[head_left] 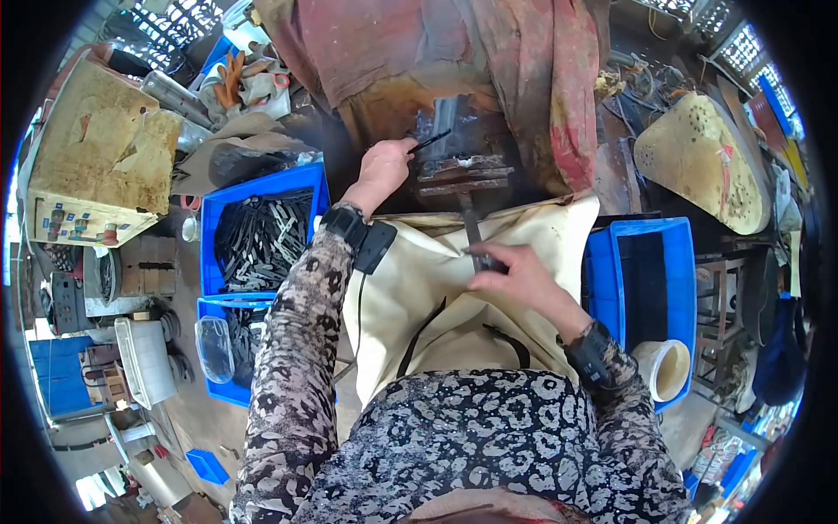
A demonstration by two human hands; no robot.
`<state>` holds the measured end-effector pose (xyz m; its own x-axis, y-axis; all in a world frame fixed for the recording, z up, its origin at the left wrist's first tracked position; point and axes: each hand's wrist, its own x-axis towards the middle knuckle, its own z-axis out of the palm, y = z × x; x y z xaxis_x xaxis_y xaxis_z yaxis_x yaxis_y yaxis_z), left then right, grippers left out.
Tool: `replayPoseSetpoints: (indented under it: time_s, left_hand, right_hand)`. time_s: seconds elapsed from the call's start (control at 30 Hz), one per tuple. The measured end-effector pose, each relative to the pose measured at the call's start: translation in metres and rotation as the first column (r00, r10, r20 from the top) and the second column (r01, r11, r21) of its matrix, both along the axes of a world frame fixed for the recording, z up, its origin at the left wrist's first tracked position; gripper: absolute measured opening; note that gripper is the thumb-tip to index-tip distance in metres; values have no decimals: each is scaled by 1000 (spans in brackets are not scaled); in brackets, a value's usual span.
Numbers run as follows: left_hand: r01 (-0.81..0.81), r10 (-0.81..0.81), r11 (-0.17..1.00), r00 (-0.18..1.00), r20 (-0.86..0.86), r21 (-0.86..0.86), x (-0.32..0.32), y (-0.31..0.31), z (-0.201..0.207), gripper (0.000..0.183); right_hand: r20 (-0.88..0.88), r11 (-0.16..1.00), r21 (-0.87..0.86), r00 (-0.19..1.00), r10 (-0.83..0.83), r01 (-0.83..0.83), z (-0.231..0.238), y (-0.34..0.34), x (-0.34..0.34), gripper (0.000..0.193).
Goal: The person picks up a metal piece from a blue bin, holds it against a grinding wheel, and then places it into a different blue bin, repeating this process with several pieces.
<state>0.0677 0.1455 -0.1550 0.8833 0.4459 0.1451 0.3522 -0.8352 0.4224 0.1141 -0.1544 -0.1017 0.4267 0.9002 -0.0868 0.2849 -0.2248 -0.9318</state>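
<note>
My left hand (384, 172) is closed on a thin dark strip (431, 141). The strip points up and right over a worn metal fixture (463, 175). Nearer to me, my right hand (522, 281) is wrapped round the dark end of a metal bar (470, 218) that runs from the fixture toward my lap. Behind the fixture, a grey metal part (446, 118) stands in a brown, stained recess. Cream cloth (397, 301) lies across my lap beneath both hands.
On my left, a blue bin (209, 229) holds many dark strips, with another blue bin (229, 390) below it. A blue crate (683, 288) and a pale tub (661, 370) are at my right. Red, stained cloth (567, 105) hangs round the recess. A yellowed box (100, 144) stands far left.
</note>
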Motion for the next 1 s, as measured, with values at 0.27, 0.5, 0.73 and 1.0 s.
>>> replayPoseSetpoints:
  time_s: [0.27,0.5,0.73,1.0]
  left_hand:
    - [306,-302,951,950,-76,46,14,-2,-9,35]
    - [262,-262,965,958,-111,-23,15,-2,-10,45]
    - [343,-346,938,923,-170,-45,16,9,-18,45]
    - [216,-219,966,976,7,144,-16,-1,18,35]
  right_hand:
    - [198,988,110,976,90,-113,-3,-5,-6,41]
    - [305,986,116,949,82,-123,-3,-6,-9,39]
    - [561,985,143,828,1,-98,0,-3,-18,35]
    - [633,975,223,763,-126,-24,-2,9,-15,34]
